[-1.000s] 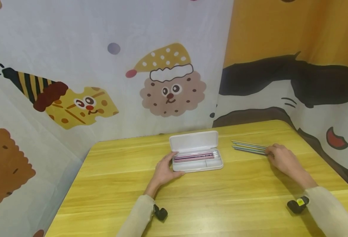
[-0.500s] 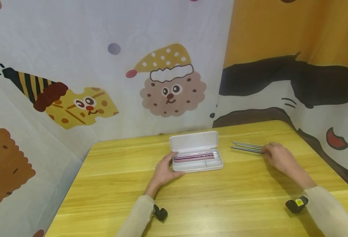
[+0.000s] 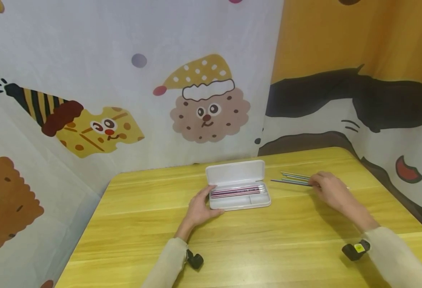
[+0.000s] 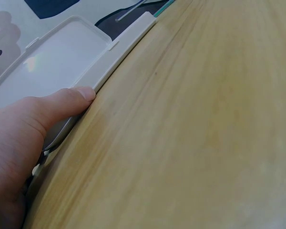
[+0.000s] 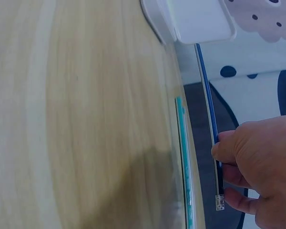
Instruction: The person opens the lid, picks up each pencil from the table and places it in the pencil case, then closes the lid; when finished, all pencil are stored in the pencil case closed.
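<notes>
In the head view, your left hand (image 3: 198,209) grips the left end of the open pencil case (image 3: 234,201), just below centre; your right hand (image 3: 332,193), right of centre, pinches a dark blue pencil (image 5: 210,102) near pencils (image 5: 185,157) on the surface (image 3: 261,248).

Left hand (image 3: 198,208): thumb (image 4: 69,103) poking right on the near side, fingers on the far side, kinda clamp-style
Right hand (image 3: 331,192): back up, fingertips pinching, aimed left
Left forearm (image 3: 168,262): sleeved, angling far and right
Right forearm (image 3: 394,254): also sleeved, angling far and left
</notes>
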